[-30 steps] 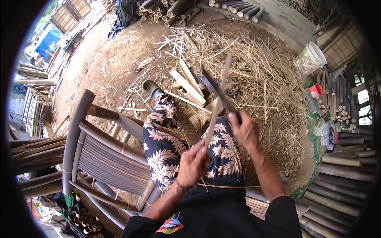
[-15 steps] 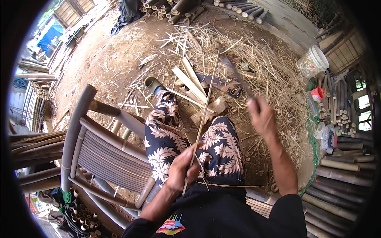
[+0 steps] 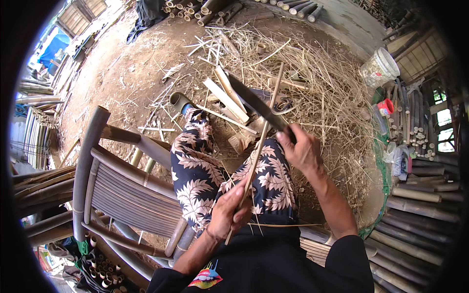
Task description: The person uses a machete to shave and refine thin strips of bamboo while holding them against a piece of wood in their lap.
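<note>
My left hand [image 3: 231, 209] is closed around the lower part of a long thin bamboo strip [image 3: 257, 155], which slants up and away over my lap. My right hand [image 3: 300, 149] grips the handle of a large dark-bladed knife [image 3: 254, 101]. The blade points up and to the left and crosses the strip at its upper half; whether it touches the strip or only overlaps it in view, I cannot tell. A few thin slivers lie on my clothes near my left hand. Beyond the knife, split bamboo pieces [image 3: 225, 100] rest on the ground by a wooden block [image 3: 241, 142].
To my left stands a bamboo chair [image 3: 134, 188]. Straw-like shavings [image 3: 332, 97] cover the ground ahead. Bamboo poles [image 3: 415, 215] are stacked on the right, below a white bucket [image 3: 380, 68] and a small red container [image 3: 385, 107]. More cut poles [image 3: 200, 12] lie at the far side.
The knife has swung leftward and in, from right of the strip to across it. The strip's upper end has tilted to the right. My left hand keeps its hold.
</note>
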Action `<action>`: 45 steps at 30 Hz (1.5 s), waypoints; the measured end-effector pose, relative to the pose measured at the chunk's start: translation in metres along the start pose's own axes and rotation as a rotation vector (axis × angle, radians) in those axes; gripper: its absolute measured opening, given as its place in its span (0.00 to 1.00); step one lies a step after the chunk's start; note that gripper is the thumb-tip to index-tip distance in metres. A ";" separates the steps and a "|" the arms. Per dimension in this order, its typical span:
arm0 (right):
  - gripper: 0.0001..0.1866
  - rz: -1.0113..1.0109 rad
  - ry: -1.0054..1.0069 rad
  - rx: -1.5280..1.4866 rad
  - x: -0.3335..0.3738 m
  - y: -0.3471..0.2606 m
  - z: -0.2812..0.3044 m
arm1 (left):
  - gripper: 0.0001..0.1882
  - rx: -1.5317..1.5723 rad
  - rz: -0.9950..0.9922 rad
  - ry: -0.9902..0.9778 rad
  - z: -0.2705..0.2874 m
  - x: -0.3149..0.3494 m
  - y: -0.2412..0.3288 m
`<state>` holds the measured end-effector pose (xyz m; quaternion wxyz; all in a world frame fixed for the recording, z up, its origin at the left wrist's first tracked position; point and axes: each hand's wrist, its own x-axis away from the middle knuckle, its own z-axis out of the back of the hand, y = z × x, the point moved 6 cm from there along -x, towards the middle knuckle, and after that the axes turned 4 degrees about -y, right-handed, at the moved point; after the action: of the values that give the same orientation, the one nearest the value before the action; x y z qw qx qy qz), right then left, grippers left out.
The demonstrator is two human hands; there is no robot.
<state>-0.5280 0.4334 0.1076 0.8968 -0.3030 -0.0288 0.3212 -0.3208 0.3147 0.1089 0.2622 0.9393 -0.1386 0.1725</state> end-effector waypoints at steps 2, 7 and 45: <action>0.31 -0.128 0.042 -0.004 -0.010 0.029 0.009 | 0.26 -0.055 0.065 0.053 0.007 0.021 -0.012; 0.35 -0.476 0.110 -0.082 -0.030 0.108 0.050 | 0.30 -0.048 0.095 0.067 0.034 0.072 -0.032; 0.20 -0.563 -0.296 -1.248 0.001 -0.047 -0.097 | 0.11 -0.853 -0.700 0.201 0.090 -0.054 0.086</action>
<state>-0.4769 0.3547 0.0551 0.5911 -0.6953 -0.4071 0.0379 -0.3774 0.2040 0.0535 0.6723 0.7191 0.1498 0.0922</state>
